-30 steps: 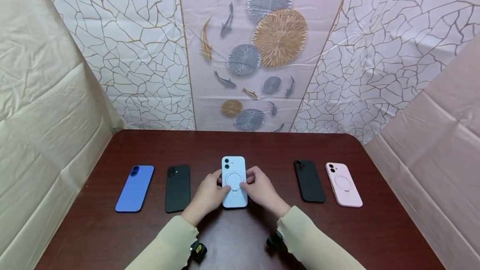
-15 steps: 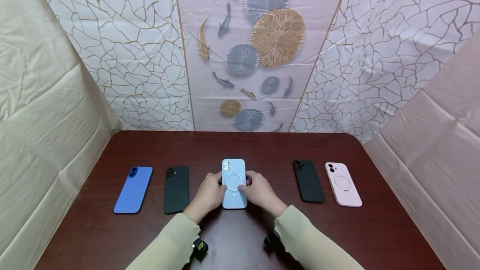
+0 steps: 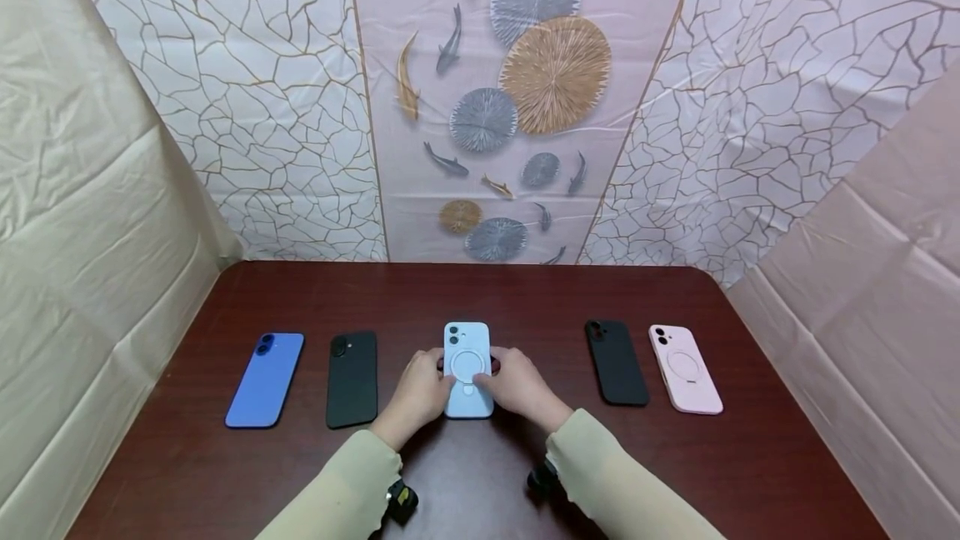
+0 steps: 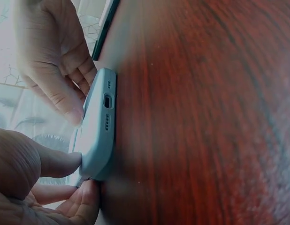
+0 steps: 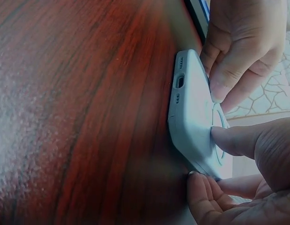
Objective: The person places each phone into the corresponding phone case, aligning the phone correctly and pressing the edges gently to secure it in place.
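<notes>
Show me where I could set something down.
Free: back strip of dark red wooden table, before patterned cloth; space between right hand and black rectangular phone case. Crowded: centre, where left hand and right grip a pale blue ringed phone case.

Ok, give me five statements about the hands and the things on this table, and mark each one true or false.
1. The left hand and the right hand both grip the light-blue case. True.
2. The blue phone lies furthest left on the table. True.
3. The light-blue case's ring faces down. False: it faces up.
4. The pink case lies furthest right. True.
5. The blue phone touches its neighbour. False: bare table separates it from the dark phone.
</notes>
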Tool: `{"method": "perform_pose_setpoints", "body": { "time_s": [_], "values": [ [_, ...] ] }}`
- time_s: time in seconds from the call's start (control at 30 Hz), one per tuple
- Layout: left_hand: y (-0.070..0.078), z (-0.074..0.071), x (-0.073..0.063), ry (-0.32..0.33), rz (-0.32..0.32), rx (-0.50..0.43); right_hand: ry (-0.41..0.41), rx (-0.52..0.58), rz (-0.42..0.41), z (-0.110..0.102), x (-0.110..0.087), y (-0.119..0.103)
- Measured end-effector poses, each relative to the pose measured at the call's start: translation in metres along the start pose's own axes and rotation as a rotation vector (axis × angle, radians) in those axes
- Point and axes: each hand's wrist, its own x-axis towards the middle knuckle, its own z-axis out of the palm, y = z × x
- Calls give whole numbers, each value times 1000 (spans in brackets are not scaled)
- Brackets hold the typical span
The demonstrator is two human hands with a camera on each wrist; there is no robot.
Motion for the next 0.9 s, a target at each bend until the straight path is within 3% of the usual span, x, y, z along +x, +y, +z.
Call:
{"method": "perform_pose_setpoints", "body": {
  "time_s": [0.33,0.67,0.9],
  "values": [
    [-5,0,-3,-9,8,-73,-11,21,-45,1,1,6],
    [-12,4,3,-4,-35,-260,-46,-4,-39,-5,3,5],
    [-16,2,2,-31,-46,-278,-71,-30,-47,-4,3,3]
  ]
}}
